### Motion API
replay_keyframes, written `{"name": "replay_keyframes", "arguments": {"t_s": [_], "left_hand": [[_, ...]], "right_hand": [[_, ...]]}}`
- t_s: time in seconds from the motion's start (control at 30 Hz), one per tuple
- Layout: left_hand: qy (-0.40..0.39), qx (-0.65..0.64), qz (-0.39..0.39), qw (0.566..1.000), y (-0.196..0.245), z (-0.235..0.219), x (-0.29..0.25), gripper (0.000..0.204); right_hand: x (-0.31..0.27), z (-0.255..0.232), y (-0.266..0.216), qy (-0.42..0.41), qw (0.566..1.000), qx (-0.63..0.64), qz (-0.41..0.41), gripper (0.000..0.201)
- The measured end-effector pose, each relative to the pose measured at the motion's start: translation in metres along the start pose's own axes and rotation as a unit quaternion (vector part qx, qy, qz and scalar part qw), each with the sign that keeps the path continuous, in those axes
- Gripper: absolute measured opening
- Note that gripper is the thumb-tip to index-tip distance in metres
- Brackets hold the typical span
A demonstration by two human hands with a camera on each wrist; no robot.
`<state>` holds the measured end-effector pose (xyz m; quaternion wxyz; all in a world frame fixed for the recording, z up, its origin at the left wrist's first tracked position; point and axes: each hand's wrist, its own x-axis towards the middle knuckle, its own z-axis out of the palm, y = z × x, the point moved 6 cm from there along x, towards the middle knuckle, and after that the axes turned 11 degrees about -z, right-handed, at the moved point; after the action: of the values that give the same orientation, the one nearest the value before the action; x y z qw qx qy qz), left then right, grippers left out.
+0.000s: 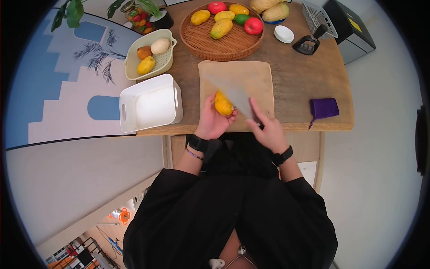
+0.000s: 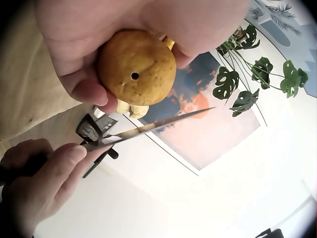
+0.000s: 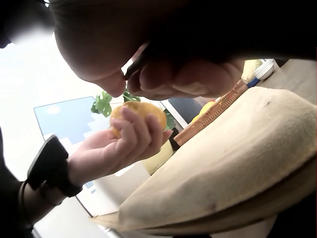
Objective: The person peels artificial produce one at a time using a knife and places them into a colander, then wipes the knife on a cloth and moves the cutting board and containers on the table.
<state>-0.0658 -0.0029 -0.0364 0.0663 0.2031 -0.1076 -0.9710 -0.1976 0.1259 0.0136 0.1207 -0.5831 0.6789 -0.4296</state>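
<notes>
My left hand (image 1: 213, 122) holds a yellow mango (image 1: 223, 103) above the near half of the wooden cutting board (image 1: 251, 74). In the left wrist view the mango (image 2: 136, 69) shows a small dark hole and brown specks on its skin, with fingers curled around it. My right hand (image 1: 271, 132) grips a kitchen knife (image 1: 242, 102), thumb and forefinger at the base of the blade. The blade slants up and left past the mango, blurred toward the tip in the head view. Seen from the left wrist, the blade (image 2: 148, 127) stands a little apart from the fruit.
A white bin (image 1: 152, 104) and a pale colander (image 1: 130, 62) with several fruits stand at the left. Behind the board is a round wicker tray (image 1: 197, 42) of fruits. To the right are a white bowl (image 1: 284, 33), a black-handled tool (image 1: 307, 45) and a purple pouch (image 1: 324, 107).
</notes>
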Motion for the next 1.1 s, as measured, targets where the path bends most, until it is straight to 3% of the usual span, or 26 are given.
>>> {"name": "replay_keyframes", "arguments": {"t_s": [0.1, 0.17, 0.23, 0.4, 0.43, 0.47, 0.5, 0.57, 0.63, 0.7, 0.77, 0.83, 0.9, 0.97, 1.03, 1.1], "left_hand": [[0.062, -0.031, 0.045, 0.997, -0.003, -0.005, 0.002, 0.056], [-0.012, -0.031, 0.021, 0.999, -0.007, -0.006, 0.006, 0.056], [-0.013, -0.023, 0.017, 1.000, -0.008, -0.007, 0.005, 0.059], [0.103, -0.002, 0.051, 0.993, -0.007, -0.010, -0.003, 0.059], [0.103, -0.003, 0.052, 0.993, -0.005, -0.014, -0.004, 0.059], [0.033, 0.015, 0.034, 0.999, -0.003, -0.010, -0.004, 0.058], [-0.037, 0.032, 0.015, 0.999, -0.004, -0.006, -0.004, 0.058], [0.005, 0.033, 0.034, 0.999, -0.004, 0.010, -0.006, 0.058], [0.087, 0.013, 0.053, 0.995, 0.000, 0.005, -0.007, 0.058], [0.089, 0.012, 0.048, 0.995, 0.001, -0.002, -0.007, 0.058], [0.084, 0.016, 0.038, 0.996, -0.001, -0.010, 0.002, 0.057], [0.040, -0.004, 0.058, 0.997, -0.002, -0.011, 0.005, 0.059], [0.054, 0.000, 0.049, 0.997, -0.007, -0.009, 0.006, 0.059], [0.067, 0.005, 0.041, 0.997, -0.008, -0.011, 0.005, 0.059], [0.003, 0.015, 0.034, 0.999, -0.007, -0.010, 0.005, 0.061], [0.041, 0.026, 0.061, 0.997, -0.007, -0.009, 0.005, 0.060]], "right_hand": [[-0.005, 0.013, -0.019, -0.047, 0.997, 0.004, -0.059, 0.072], [-0.003, 0.019, -0.029, -0.104, 0.992, -0.034, -0.064, 0.071], [-0.003, 0.022, -0.030, -0.113, 0.990, -0.056, -0.063, 0.071], [0.002, 0.020, -0.019, -0.097, 0.992, -0.070, -0.048, 0.070], [0.008, 0.012, -0.008, -0.083, 0.988, -0.132, 0.020, 0.070], [0.012, 0.004, 0.003, -0.069, 0.975, -0.192, 0.087, 0.071], [0.016, -0.001, 0.013, -0.069, 0.975, -0.193, 0.088, 0.071], [0.017, -0.018, 0.046, -0.050, 0.951, -0.222, 0.209, 0.070], [0.018, -0.023, 0.042, -0.023, 0.966, -0.200, 0.161, 0.071], [0.008, -0.024, 0.030, 0.002, 0.976, -0.180, 0.123, 0.071], [0.006, -0.010, 0.002, 0.001, 0.999, -0.047, -0.019, 0.068], [0.001, 0.003, -0.015, -0.022, 0.999, -0.013, -0.039, 0.067], [-0.001, 0.011, -0.027, -0.046, 0.997, 0.025, -0.061, 0.066], [-0.001, 0.020, -0.034, -0.131, 0.986, -0.074, -0.067, 0.067], [0.000, 0.024, -0.032, -0.134, 0.984, -0.096, -0.067, 0.067], [0.002, 0.025, -0.030, -0.138, 0.981, -0.117, -0.068, 0.068]]}}
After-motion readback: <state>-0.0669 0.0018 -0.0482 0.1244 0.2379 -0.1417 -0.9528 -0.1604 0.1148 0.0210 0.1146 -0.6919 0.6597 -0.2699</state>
